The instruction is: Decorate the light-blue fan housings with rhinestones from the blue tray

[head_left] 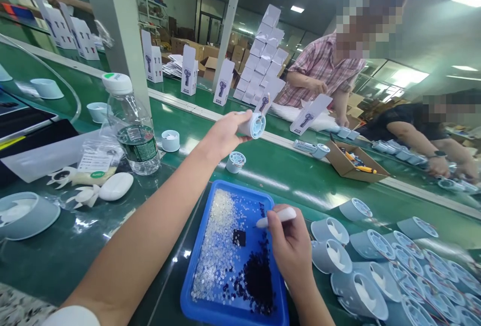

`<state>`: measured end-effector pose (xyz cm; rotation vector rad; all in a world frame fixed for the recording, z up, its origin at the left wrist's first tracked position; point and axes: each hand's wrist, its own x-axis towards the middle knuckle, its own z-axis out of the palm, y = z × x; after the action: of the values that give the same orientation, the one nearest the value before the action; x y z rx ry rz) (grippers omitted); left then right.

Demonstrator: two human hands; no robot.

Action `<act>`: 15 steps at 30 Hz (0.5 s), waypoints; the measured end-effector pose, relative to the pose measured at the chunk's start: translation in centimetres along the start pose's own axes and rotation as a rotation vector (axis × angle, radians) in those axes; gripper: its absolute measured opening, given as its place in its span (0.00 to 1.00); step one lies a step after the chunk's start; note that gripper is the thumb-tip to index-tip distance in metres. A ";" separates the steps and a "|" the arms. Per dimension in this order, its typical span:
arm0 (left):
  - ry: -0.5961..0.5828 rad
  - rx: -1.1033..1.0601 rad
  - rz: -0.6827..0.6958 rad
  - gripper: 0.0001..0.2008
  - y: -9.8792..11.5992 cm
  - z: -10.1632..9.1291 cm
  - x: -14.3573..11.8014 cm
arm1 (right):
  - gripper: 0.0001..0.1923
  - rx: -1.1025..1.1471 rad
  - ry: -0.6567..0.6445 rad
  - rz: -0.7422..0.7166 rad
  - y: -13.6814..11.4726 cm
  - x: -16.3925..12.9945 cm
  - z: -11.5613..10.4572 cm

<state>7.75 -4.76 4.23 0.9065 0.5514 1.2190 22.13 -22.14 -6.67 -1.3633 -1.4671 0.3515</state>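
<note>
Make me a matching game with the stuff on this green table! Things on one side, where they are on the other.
Things:
1. round pale-blue fan part
2. white pen-like tool
3. water bottle
4. small black square

Places:
A. standing on the green belt, at the left
B. lying inside the blue tray
C. held up in the left hand
D. held in the right hand over the tray

Pairs: 1-C, 2-D, 3-A, 4-B

Water bottle point(132, 130) beside white boxes point(260, 55), cardboard box point(347, 163), two co-workers across the green belt point(293, 170)
</note>
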 end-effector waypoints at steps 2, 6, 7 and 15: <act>-0.044 0.047 -0.033 0.08 -0.4 0.4 -0.3 | 0.08 0.005 -0.065 -0.022 -0.6 -0.2 0.2; -0.163 0.116 -0.088 0.08 -1.2 1.2 -1.0 | 0.06 0.048 -0.150 -0.028 -1.3 -0.5 0.4; -0.191 0.148 -0.107 0.09 -1.4 1.4 -1.1 | 0.05 0.092 -0.063 -0.029 -1.3 -0.5 0.3; -0.217 0.435 -0.242 0.09 -2.6 2.7 -2.1 | 0.10 0.400 0.454 0.107 -0.7 0.2 -0.5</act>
<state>10.67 -7.77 3.38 1.2804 0.7420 0.7801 22.20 -22.45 -5.83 -1.1062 -0.8942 0.3531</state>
